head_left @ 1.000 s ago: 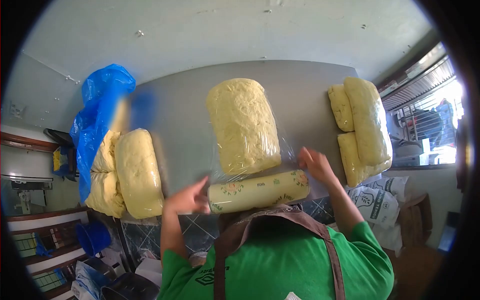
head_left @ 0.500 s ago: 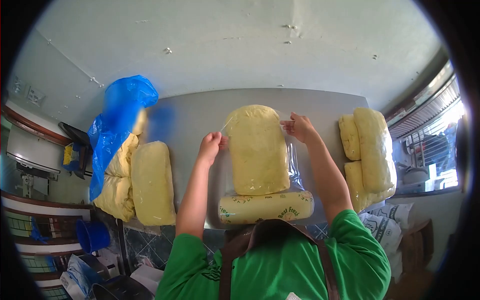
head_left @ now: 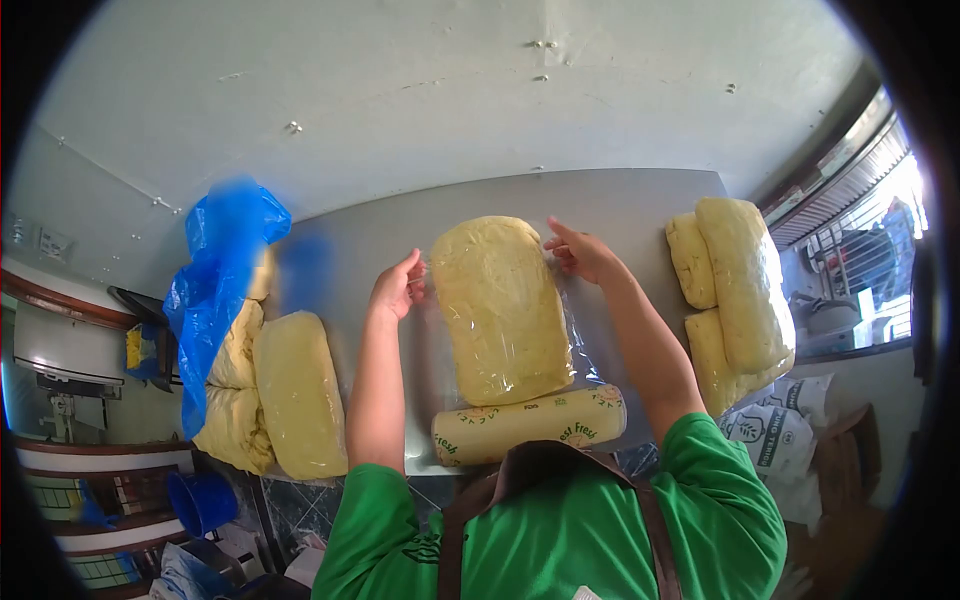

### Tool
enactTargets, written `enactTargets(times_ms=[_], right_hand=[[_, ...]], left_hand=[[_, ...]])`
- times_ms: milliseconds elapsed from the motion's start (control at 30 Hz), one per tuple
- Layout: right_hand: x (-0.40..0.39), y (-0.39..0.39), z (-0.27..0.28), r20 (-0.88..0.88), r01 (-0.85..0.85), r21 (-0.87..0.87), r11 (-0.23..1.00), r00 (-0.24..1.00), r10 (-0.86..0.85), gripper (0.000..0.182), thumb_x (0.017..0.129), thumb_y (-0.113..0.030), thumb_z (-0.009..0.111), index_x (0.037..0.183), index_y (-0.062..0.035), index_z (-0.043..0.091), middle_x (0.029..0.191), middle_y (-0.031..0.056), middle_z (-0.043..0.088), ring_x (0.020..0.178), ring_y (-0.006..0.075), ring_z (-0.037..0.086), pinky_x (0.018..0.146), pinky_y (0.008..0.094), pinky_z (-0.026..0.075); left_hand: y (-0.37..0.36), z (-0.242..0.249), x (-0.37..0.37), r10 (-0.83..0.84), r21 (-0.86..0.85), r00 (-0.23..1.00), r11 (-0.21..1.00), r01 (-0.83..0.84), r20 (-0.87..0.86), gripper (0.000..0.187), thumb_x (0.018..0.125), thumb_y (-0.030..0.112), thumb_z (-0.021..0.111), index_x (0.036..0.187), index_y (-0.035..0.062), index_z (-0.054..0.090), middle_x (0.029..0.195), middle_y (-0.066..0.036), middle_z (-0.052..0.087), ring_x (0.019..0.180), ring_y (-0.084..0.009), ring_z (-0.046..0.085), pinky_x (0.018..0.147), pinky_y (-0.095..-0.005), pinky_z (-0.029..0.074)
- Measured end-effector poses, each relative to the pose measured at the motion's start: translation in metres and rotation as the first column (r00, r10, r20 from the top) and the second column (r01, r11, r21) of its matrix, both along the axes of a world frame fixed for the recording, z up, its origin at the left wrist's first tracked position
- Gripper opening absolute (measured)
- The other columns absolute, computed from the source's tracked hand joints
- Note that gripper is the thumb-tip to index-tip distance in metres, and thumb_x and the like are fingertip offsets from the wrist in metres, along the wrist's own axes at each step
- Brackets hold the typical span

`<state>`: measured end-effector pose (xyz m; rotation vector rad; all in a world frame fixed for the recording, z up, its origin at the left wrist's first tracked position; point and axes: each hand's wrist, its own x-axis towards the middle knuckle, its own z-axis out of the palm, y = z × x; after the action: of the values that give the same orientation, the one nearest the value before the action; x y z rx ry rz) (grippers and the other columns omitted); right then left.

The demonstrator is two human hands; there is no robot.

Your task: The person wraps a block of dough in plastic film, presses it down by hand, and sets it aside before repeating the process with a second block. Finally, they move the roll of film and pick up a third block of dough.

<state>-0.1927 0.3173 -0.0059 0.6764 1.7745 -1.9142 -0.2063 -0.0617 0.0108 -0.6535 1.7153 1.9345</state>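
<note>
Looking at where you've got things, your left hand (head_left: pixel 398 287) is pinched together on the clear wrap (head_left: pixel 585 345) at the left far corner of the big dough block (head_left: pixel 502 305), and your right hand (head_left: pixel 578 252) is doing the same at the right far corner, fingers closed on the film edge as far as I can tell. The dough sits mid-table (head_left: pixel 620 205), long side running away from you, with the roll of wrap (head_left: pixel 530 424) lying crossways just at its near end, touching or almost touching it. My take for doing this bit well: keep both corners at the same tension so the film lies flat over the top instead of bunching on one side, and pull low along the sides rather than lifting up, since thin film like that clings to itself fast. Watch the roll too, it looks free to shift if you tug hard. Off to the left there's a wrapped pile of dough (head_left: pixel 290 395) beside a blue plastic bag (head_left: pixel 222 260), and on the right another stack of dough (head_left: pixel 738 290), both well apart from your hands, so you've got elbow room.
</note>
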Motion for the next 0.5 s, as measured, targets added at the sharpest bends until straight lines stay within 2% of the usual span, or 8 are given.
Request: enactTargets(times_ms=[33,133,233,267,367,400,467,500], right_hand=[[-0.005,-0.002,-0.005,-0.099,-0.013,0.045,0.999,0.995,0.018,0.055,0.095,-0.057,0.061,0.094,-0.0027,0.069,0.078,0.0054,0.062,0.066,0.0114,0.052,0.065,0.0306,0.05],[0.002,-0.025,0.025,-0.121,0.133,0.183,0.974,0.986,-0.112,0.044,0.101,-0.043,0.057,0.095,-0.0014,0.069,0.082,0.0137,0.069,0.073,0.0193,0.063,0.069,0.0368,0.051],[0.005,-0.035,0.009,-0.36,0.278,0.646,0.711,0.932,-0.037,0.039,0.103,-0.04,0.053,0.1,-0.0045,0.069,0.081,0.0149,0.068,0.073,0.023,0.065,0.069,0.0396,0.051],[0.009,-0.033,0.011,-0.404,0.336,0.637,0.694,0.912,-0.071,0.036,0.101,-0.036,0.054,0.1,-0.0028,0.067,0.084,0.0176,0.069,0.074,0.0326,0.067,0.076,0.0442,0.051],[0.001,-0.017,-0.046,-0.461,0.362,0.713,0.6,0.888,0.011,0.032,0.099,-0.036,0.057,0.092,-0.0057,0.066,0.087,0.0142,0.07,0.08,0.0349,0.067,0.076,0.0499,0.049],[0.004,-0.025,-0.047,-0.395,0.291,0.813,0.504,0.912,0.11,0.031,0.098,-0.036,0.058,0.09,-0.0071,0.066,0.086,0.0135,0.071,0.081,0.0356,0.067,0.075,0.0506,0.048],[0.009,-0.049,-0.047,-0.236,0.163,0.951,0.264,0.931,0.278,0.027,0.096,-0.035,0.06,0.086,-0.0099,0.065,0.085,0.0121,0.071,0.082,0.037,0.068,0.073,0.052,0.045],[0.009,-0.052,-0.051,-0.322,0.243,0.934,0.263,0.891,0.32,0.025,0.096,-0.034,0.06,0.087,-0.0111,0.064,0.085,0.0118,0.071,0.083,0.0358,0.068,0.073,0.0521,0.045]], left_hand=[[0.0,-0.008,-0.004,0.002,-0.084,0.998,0.996,-0.007,-0.07,0.05,0.1,0.055,0.054,0.085,0.0079,0.061,0.068,-0.002,0.059,0.058,-0.0167,0.053,0.053,-0.0335,0.042],[0.028,0.002,0.012,0.169,-0.285,0.947,0.926,-0.247,-0.273,0.041,0.105,0.041,0.052,0.088,0.005,0.06,0.065,-0.004,0.057,0.046,-0.0163,0.047,0.041,-0.0352,0.037],[0.04,-0.005,0.012,0.202,-0.502,0.924,0.792,-0.348,-0.323,0.043,0.108,0.039,0.044,0.087,0.0036,0.057,0.064,-0.006,0.057,0.04,-0.0166,0.047,0.035,-0.035,0.035],[0.028,-0.028,0.007,0.186,-0.552,0.937,0.767,-0.327,-0.296,0.038,0.107,0.036,0.048,0.089,0.0047,0.058,0.065,-0.009,0.06,0.046,-0.0251,0.058,0.042,-0.0421,0.044],[0.019,-0.083,0.007,-0.242,-0.742,0.711,0.35,-0.572,-0.661,0.033,0.105,0.033,0.05,0.089,0.0058,0.059,0.068,-0.013,0.063,0.059,-0.0349,0.065,0.054,-0.0493,0.05],[0.031,-0.064,0.015,-0.264,-0.822,0.787,0.302,-0.482,-0.558,0.029,0.103,0.03,0.052,0.088,0.0066,0.06,0.075,-0.017,0.067,0.073,-0.0408,0.066,0.063,-0.0534,0.051],[0.045,-0.066,0.023,-0.373,-0.799,0.707,0.29,-0.527,-0.602,0.029,0.102,0.03,0.052,0.087,0.0062,0.061,0.074,-0.017,0.068,0.073,-0.0402,0.067,0.063,-0.0517,0.051],[0.047,-0.065,0.016,-0.425,-0.783,0.659,0.284,-0.554,-0.62,0.03,0.102,0.03,0.052,0.086,0.006,0.061,0.074,-0.017,0.068,0.073,-0.0398,0.067,0.062,-0.0509,0.052]])
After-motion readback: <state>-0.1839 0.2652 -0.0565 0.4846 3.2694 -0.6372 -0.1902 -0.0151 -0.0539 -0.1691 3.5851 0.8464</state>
